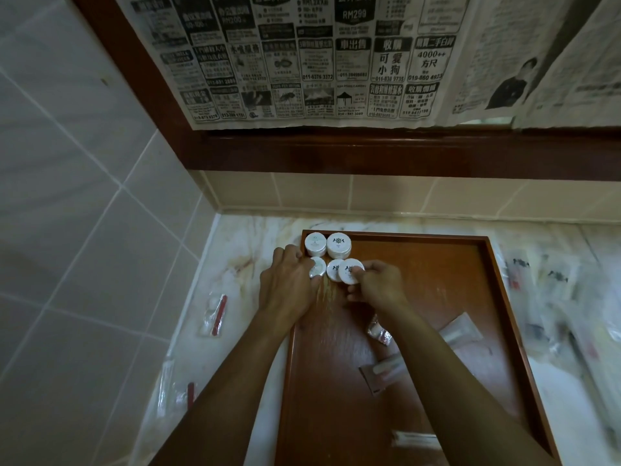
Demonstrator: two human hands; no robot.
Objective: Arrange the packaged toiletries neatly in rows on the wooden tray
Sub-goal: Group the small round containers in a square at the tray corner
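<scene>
1. Wooden tray (470,331) lying on the marble counter (235,264), far left corner already started with round white packets.
2. Back row: two stacks of round soaps (327,245) side by side, touching the tray's far rim.
3. Second row, just in front: three more discs; the leftmost disc (317,267) against the left hand (285,287), the rightmost disc (351,271) under the right hand (379,285), overlapping the middle disc (334,270).
4. Left hand: fingers curled around the edge of the leftmost disc, steadying it near the tray's left wall.
5. Right hand: thumb and fingertips pinching the rightmost disc by its rim, seemingly setting it into line.
6. Handling, as a judgement: small, light, rigid pucks in smooth wrap, likely slippery and quick to slide on polished wood; best taken by the rim between thumb and fingers, then nudged flat into contact with neighbours.
7. Nearer on the tray: tubes (460,331) and small sachets (379,331), unsorted, blurred; probably soft, better lifted at mid-length.
8. Off the tray: clear-wrapped items (215,314) to the left on the counter, more blurred packets (554,297) to the right.
9. Behind: newspaper (319,58) hung over a dark wooden frame.
</scene>
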